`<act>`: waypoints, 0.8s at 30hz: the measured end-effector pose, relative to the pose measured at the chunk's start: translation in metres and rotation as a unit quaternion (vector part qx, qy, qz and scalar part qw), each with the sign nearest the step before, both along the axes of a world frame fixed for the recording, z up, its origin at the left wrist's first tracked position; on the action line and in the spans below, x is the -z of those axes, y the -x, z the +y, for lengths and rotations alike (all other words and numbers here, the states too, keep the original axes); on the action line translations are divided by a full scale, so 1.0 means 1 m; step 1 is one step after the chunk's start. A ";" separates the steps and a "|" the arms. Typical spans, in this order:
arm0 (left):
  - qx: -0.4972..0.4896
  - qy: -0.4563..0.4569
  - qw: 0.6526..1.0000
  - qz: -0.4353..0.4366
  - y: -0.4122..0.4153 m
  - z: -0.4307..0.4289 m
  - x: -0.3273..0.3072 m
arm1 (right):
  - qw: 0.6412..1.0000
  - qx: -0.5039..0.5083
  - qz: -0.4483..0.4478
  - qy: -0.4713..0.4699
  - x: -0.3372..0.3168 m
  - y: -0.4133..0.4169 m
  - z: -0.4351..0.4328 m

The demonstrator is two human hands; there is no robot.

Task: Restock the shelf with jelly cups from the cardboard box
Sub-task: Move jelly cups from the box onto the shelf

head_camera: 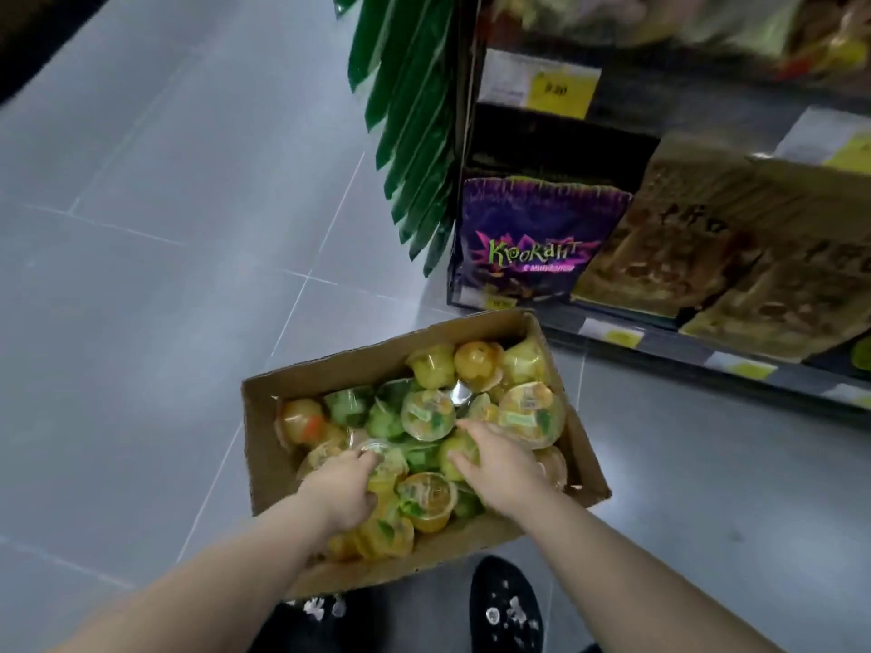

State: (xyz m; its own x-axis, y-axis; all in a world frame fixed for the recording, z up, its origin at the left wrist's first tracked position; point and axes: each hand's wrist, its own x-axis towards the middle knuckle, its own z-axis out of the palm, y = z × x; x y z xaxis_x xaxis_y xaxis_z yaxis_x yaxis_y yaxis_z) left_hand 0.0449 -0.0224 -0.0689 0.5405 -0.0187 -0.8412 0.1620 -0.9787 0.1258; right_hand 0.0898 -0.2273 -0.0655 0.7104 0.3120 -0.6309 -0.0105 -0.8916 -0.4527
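Observation:
An open cardboard box (330, 367) sits on the grey tiled floor in front of me, filled with several clear jelly cups (530, 412) in yellow, orange and green. My left hand (341, 490) reaches into the near left part of the box, its fingers curled round a yellow jelly cup (384, 464). My right hand (497, 464) is over the middle of the box, with thumb and fingers set either side of a yellow-green cup (453, 457). The store shelf (660, 344) stands just beyond the box to the right.
The lower shelf holds a purple snack bag (542, 247) and tan packages (683, 247). Green packets (414, 134) hang at the shelf end above the box. Yellow price tags (561, 89) line the shelf edges. My dark shoe (506, 605) is just behind the box.

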 end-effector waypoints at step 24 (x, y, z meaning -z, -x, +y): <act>-0.066 -0.070 0.994 -0.060 -0.011 0.016 0.081 | 0.903 -0.389 0.050 0.175 0.098 0.004 0.055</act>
State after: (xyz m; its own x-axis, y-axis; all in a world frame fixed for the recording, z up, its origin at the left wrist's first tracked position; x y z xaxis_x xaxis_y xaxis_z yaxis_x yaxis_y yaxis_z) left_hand 0.0560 -0.0065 -0.1501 0.6263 0.1725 -0.7603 0.2825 -0.9591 0.0151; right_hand 0.0859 -0.1724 -0.1630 0.2976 0.4606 -0.8363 0.6552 -0.7357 -0.1720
